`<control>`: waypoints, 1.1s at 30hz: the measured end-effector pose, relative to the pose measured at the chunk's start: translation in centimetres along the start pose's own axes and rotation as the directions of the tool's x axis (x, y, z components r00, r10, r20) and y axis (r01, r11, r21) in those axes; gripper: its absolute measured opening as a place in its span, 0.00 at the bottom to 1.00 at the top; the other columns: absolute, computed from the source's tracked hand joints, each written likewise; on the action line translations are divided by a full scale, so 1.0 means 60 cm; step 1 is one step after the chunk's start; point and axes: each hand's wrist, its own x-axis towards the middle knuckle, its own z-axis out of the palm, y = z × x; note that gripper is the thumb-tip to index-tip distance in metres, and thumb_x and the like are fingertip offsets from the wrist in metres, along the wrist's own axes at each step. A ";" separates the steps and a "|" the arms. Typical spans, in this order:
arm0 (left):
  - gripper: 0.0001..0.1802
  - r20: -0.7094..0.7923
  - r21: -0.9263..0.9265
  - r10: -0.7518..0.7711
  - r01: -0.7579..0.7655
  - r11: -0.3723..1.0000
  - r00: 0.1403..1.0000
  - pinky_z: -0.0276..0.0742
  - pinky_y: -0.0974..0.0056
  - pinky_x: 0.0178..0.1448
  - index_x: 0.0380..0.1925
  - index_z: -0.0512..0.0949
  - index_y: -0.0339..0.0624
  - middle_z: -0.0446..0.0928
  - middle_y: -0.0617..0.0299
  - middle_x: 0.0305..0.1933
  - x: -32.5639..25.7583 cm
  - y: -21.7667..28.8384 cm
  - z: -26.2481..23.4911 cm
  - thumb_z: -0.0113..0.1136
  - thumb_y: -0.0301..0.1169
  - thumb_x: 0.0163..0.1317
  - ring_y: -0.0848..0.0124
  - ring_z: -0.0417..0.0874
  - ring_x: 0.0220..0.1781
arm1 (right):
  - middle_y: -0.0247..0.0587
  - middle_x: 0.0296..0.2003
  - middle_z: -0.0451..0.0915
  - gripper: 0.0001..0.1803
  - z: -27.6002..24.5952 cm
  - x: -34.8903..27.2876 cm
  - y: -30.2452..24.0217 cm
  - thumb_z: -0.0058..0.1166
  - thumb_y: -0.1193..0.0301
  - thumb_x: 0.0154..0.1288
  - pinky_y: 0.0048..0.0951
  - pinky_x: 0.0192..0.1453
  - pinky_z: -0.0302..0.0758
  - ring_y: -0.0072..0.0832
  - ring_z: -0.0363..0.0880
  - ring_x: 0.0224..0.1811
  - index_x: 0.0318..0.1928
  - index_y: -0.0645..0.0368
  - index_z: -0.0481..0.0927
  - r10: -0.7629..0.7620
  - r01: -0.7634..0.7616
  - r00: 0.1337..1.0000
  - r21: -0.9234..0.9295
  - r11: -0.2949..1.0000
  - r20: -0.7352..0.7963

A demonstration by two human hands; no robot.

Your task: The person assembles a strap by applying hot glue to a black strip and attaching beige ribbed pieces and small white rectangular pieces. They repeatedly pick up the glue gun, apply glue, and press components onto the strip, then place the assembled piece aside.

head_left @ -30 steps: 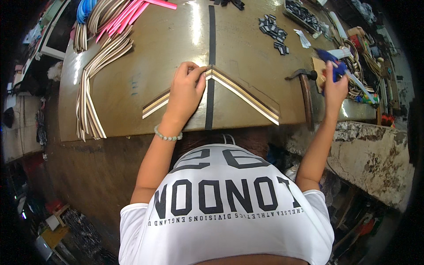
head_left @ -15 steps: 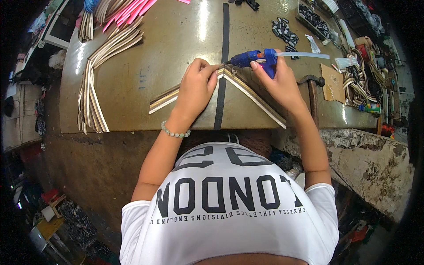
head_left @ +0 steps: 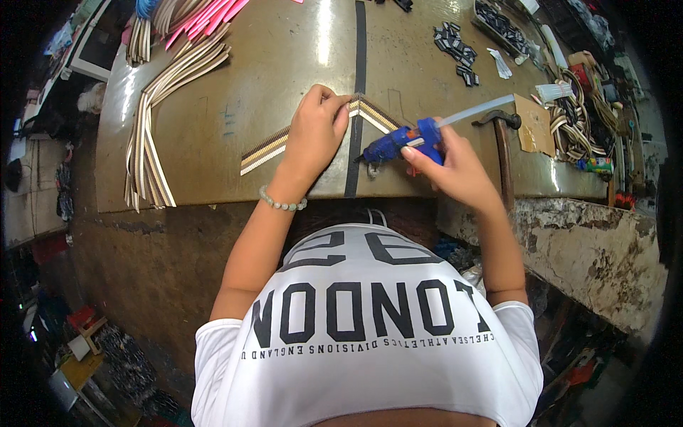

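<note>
A striped brown, tan and white strap (head_left: 265,151) lies bent into a peak across the table's dark centre band (head_left: 358,135). My left hand (head_left: 321,128) pinches it just left of the bend, thumb and forefinger together. In my right hand (head_left: 455,162) is a blue hot glue gun (head_left: 390,146), with a long translucent glue stick (head_left: 478,110) poking out of its back. The gun's dark nozzle points left, over the band and nearer me than the bend. The gun and my right hand hide much of the strap's right leg.
Bundles of striped straps (head_left: 153,135) and pink strips (head_left: 206,21) lie at the left. Small black pieces (head_left: 455,46) sit at the back right, near a filled tray (head_left: 501,28). A metal clamp (head_left: 504,142) grips the front edge beside brown cardboard (head_left: 533,124).
My right hand has drawn the glue gun from the strap's bend toward me, so the nozzle is apart from it. My left hand keeps its pinch on the strap, nearly still.
</note>
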 end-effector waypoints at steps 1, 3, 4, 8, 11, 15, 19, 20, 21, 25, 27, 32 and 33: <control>0.10 0.005 0.002 0.003 -0.003 1.000 1.000 0.76 0.56 0.46 0.42 0.85 0.36 0.76 0.50 0.38 0.000 0.000 -0.001 0.62 0.24 0.61 0.55 0.80 0.39 | 0.42 0.34 0.84 0.24 -0.013 -0.008 0.015 0.62 0.57 0.67 0.28 0.34 0.77 0.24 0.83 0.33 0.50 0.63 0.74 0.010 -0.002 0.991 0.063 0.998 -0.133; 0.11 0.019 0.003 0.002 -0.002 1.000 1.000 0.76 0.59 0.44 0.44 0.84 0.36 0.76 0.49 0.39 -0.002 0.001 -0.004 0.61 0.26 0.63 0.57 0.80 0.36 | 0.39 0.35 0.83 0.25 -0.059 -0.021 0.066 0.60 0.54 0.68 0.27 0.36 0.77 0.22 0.82 0.33 0.51 0.64 0.75 0.043 -0.003 0.881 0.084 0.996 -0.471; 0.11 0.027 -0.002 -0.014 0.015 1.000 1.000 0.76 0.60 0.43 0.44 0.84 0.36 0.76 0.49 0.39 -0.004 0.002 -0.005 0.61 0.26 0.63 0.57 0.80 0.36 | 0.39 0.36 0.83 0.26 -0.101 -0.023 0.101 0.59 0.53 0.69 0.29 0.37 0.78 0.24 0.82 0.34 0.51 0.65 0.75 -0.014 0.055 0.780 0.046 0.997 -0.625; 0.11 0.044 0.003 -0.029 0.029 1.000 0.999 0.75 0.61 0.42 0.44 0.84 0.35 0.76 0.51 0.39 -0.016 0.008 -0.006 0.61 0.26 0.63 0.60 0.79 0.34 | 0.52 0.40 0.83 0.29 -0.231 -0.040 0.252 0.53 0.49 0.71 0.41 0.51 0.76 0.45 0.82 0.42 0.50 0.67 0.76 0.000 -0.159 0.171 -0.027 0.987 -0.985; 0.11 0.023 0.021 -0.012 0.011 1.000 1.000 0.75 0.62 0.42 0.45 0.83 0.34 0.76 0.52 0.38 -0.021 0.012 -0.005 0.62 0.25 0.63 0.62 0.78 0.34 | 0.63 0.40 0.83 0.30 -0.261 -0.093 0.280 0.50 0.49 0.73 0.45 0.49 0.75 0.56 0.81 0.42 0.47 0.70 0.79 0.175 -0.780 0.288 -0.124 0.613 -0.942; 0.11 0.023 -0.019 -0.047 0.047 0.999 0.999 0.75 0.63 0.40 0.44 0.84 0.35 0.76 0.53 0.37 -0.020 0.013 -0.005 0.63 0.25 0.62 0.64 0.77 0.32 | 0.60 0.33 0.83 0.25 -0.225 -0.092 0.187 0.51 0.54 0.72 0.43 0.45 0.77 0.53 0.83 0.37 0.39 0.68 0.84 0.067 -0.600 0.533 -0.321 0.733 -0.843; 0.11 0.023 -0.036 -0.050 0.051 0.998 0.998 0.75 0.65 0.37 0.44 0.84 0.36 0.76 0.55 0.36 -0.016 0.015 -0.007 0.64 0.24 0.61 0.67 0.76 0.30 | 0.50 0.36 0.86 0.17 -0.164 0.064 0.120 0.58 0.62 0.68 0.34 0.45 0.78 0.39 0.86 0.38 0.42 0.66 0.84 -0.365 0.060 0.696 -0.457 0.888 -0.618; 0.10 0.015 -0.049 -0.055 0.055 0.997 0.998 0.74 0.65 0.37 0.43 0.84 0.36 0.76 0.55 0.36 -0.016 0.016 -0.008 0.65 0.24 0.61 0.68 0.76 0.30 | 0.53 0.37 0.85 0.16 -0.160 0.104 0.119 0.58 0.63 0.66 0.37 0.46 0.79 0.45 0.85 0.40 0.41 0.67 0.84 -0.338 0.042 0.717 -0.447 0.894 -0.610; 0.10 0.030 -0.045 -0.070 0.071 0.996 0.997 0.75 0.64 0.38 0.43 0.84 0.35 0.76 0.54 0.36 -0.017 0.017 -0.009 0.64 0.24 0.61 0.66 0.77 0.31 | 0.55 0.38 0.85 0.15 -0.160 0.136 0.122 0.60 0.65 0.64 0.39 0.48 0.79 0.49 0.85 0.42 0.41 0.66 0.85 -0.285 -0.035 0.735 -0.453 0.891 -0.616; 0.10 0.043 -0.042 -0.108 0.109 0.993 0.993 0.76 0.61 0.41 0.42 0.84 0.34 0.76 0.54 0.37 -0.019 0.020 -0.011 0.63 0.24 0.61 0.64 0.79 0.33 | 0.54 0.39 0.85 0.13 -0.163 0.192 0.151 0.62 0.69 0.60 0.41 0.50 0.79 0.49 0.84 0.43 0.44 0.63 0.86 -0.173 -0.165 0.802 -0.491 0.856 -0.572; 0.10 0.025 -0.050 -0.095 0.096 0.994 0.995 0.75 0.63 0.38 0.42 0.84 0.35 0.76 0.55 0.36 -0.018 0.019 -0.012 0.64 0.24 0.61 0.66 0.77 0.31 | 0.52 0.39 0.86 0.15 -0.171 0.190 0.159 0.62 0.71 0.61 0.36 0.48 0.79 0.40 0.85 0.42 0.48 0.62 0.85 -0.233 -0.143 0.808 -0.564 0.813 -0.541; 0.10 0.066 -0.044 -0.100 0.103 0.994 0.993 0.76 0.63 0.39 0.41 0.84 0.34 0.76 0.55 0.36 -0.016 0.013 -0.015 0.64 0.24 0.61 0.65 0.78 0.31 | 0.52 0.40 0.85 0.17 -0.199 0.179 0.162 0.58 0.75 0.62 0.33 0.48 0.78 0.37 0.85 0.40 0.52 0.58 0.84 -0.205 -0.005 0.908 -0.500 0.866 -0.365; 0.10 0.070 -0.046 -0.096 0.100 0.994 0.993 0.75 0.63 0.39 0.41 0.84 0.34 0.76 0.55 0.36 -0.016 0.012 -0.015 0.64 0.25 0.61 0.66 0.78 0.30 | 0.54 0.40 0.85 0.17 -0.204 0.181 0.164 0.58 0.75 0.61 0.33 0.49 0.78 0.39 0.85 0.41 0.52 0.57 0.84 -0.234 0.021 0.911 -0.529 0.849 -0.340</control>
